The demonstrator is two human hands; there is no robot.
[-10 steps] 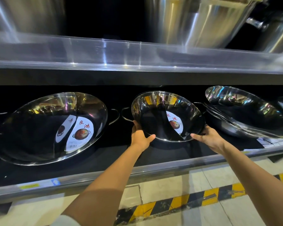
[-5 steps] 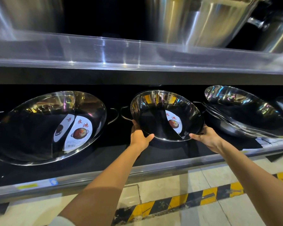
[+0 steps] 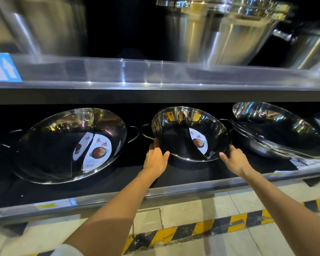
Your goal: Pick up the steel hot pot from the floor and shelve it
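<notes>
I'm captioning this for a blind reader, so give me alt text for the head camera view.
Two bare hands, left hand and right hand, hold the lower rim of a tilted steel hot pot on a dark lower shelf. A larger labelled pot leans to its left, stacked pots to its right, tall steel stockpots above.

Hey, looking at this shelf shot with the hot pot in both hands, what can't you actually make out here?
Head view only:
- Whether the hot pot rests on the lower shelf: its underside is hidden by its own bowl and darkness.
- Left hand and right hand fingertips: behind the rim.
- Big pots on the upper shelf: motion-blurred, tops cut off.
- Label text: too small.
- Stacked pots: count unclear.
</notes>
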